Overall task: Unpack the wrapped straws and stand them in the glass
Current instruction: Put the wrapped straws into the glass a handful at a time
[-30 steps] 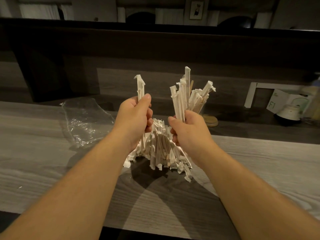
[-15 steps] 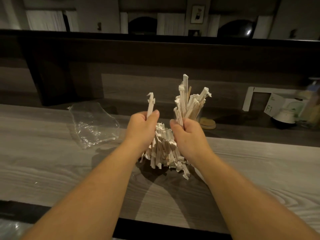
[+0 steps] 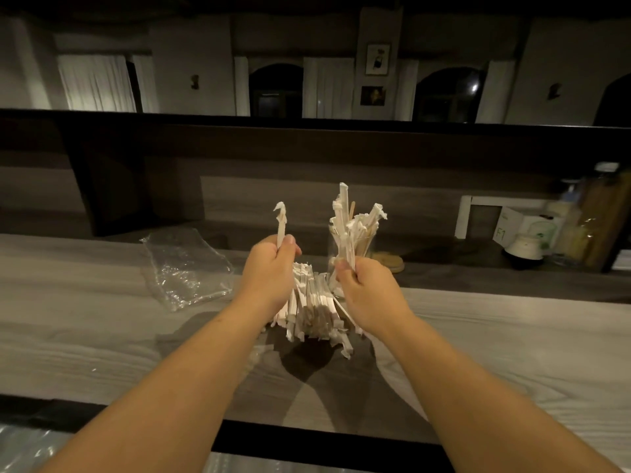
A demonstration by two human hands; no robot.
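Left hand (image 3: 269,268) pinches one straw (image 3: 281,222), right hand (image 3: 367,290) clamps a bunch (image 3: 343,233) beside the glass (image 3: 362,242) — best drop them in upright, loosely.

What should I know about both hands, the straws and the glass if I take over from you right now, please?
Left hand: grips one white paper-wrapped straw, upright.
Right hand: grips a few wrapped straws beside the clear glass.
Between the hands, a fanned bundle of white wrapped straws stands on the grey wood-grain counter.
The glass behind the right hand already holds several straws, still in their wrappers.
The crumpled clear plastic bag lies empty to the left.
Done: outer bag off, some straws in the glass.
Left: move the held straws and the bundle into the glass.
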